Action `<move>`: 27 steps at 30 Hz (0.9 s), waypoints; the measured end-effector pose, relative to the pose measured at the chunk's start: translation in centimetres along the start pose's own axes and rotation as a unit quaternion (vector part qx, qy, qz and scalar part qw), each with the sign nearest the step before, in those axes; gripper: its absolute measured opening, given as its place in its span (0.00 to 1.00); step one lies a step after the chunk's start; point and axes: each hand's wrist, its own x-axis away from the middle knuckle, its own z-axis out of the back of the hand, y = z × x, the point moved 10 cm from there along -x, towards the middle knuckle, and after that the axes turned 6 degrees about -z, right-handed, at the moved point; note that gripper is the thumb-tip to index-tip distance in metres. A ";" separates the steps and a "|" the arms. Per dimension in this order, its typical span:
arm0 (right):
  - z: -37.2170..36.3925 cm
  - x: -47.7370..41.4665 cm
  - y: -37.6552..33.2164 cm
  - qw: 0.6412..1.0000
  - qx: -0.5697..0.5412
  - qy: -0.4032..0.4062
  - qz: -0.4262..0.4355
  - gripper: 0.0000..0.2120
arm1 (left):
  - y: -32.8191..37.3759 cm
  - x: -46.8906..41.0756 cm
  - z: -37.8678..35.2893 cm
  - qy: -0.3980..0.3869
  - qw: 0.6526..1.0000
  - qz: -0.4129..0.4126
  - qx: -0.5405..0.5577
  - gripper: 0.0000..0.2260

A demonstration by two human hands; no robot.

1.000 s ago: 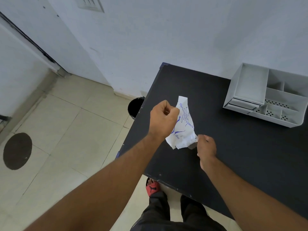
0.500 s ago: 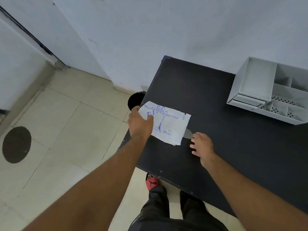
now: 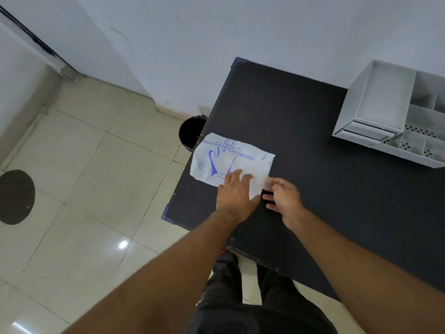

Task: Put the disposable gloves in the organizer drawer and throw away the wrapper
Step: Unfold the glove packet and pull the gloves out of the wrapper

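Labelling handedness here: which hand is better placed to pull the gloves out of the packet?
Probably right. The right hand has its fingers at the glove packet's right end; the left hand lies flat on it, pinning it to the table.

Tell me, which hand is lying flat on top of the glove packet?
The left hand. It rests palm-down on the white glove packet, pressing it to the black table. The right hand only pinches the packet's near right corner.

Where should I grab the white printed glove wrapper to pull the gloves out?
Pinch the white printed glove wrapper at its right end, coming from the right. It lies flat on the black table, the left hand pressing it down, and the right hand's fingers already meet that edge.
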 end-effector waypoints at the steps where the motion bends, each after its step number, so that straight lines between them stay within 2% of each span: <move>1: 0.0 -0.1 0.1 1.000 0.000 -0.005 -0.001 0.15 | 0.3 -0.2 -0.3 -0.006 1.000 0.002 0.002 0.29; 4: 0.0 -0.3 0.4 1.000 -0.010 -0.020 0.002 0.18 | 0.4 -0.7 -0.1 0.010 1.000 0.022 0.003 0.30; 8: 0.1 -0.7 0.4 1.000 -0.018 -0.019 0.002 0.09 | -0.1 -1.7 1.4 0.046 0.998 0.043 0.021 0.15; 12: -0.2 -1.1 0.1 1.000 0.020 -0.011 -0.010 0.10 | -1.8 -2.0 3.0 0.083 0.980 0.097 0.154 0.08; 16: -1.1 -1.2 -0.4 0.998 0.055 -0.002 -0.008 0.09 | -2.0 -2.1 3.3 0.081 0.968 0.092 0.217 0.05; 20: -1.1 -1.1 -0.7 0.997 0.069 0.027 0.002 0.06 | -2.0 -1.7 2.4 0.059 0.975 0.062 0.203 0.07; 24: -0.8 -1.0 -0.2 0.999 0.026 0.013 -0.035 0.05 | -0.9 -0.8 1.4 0.034 0.994 -0.023 0.104 0.20; 27: -0.7 -0.7 -0.3 0.998 -0.006 -0.001 -0.055 0.06 | -0.4 -0.5 0.8 0.036 0.995 -0.045 0.082 0.26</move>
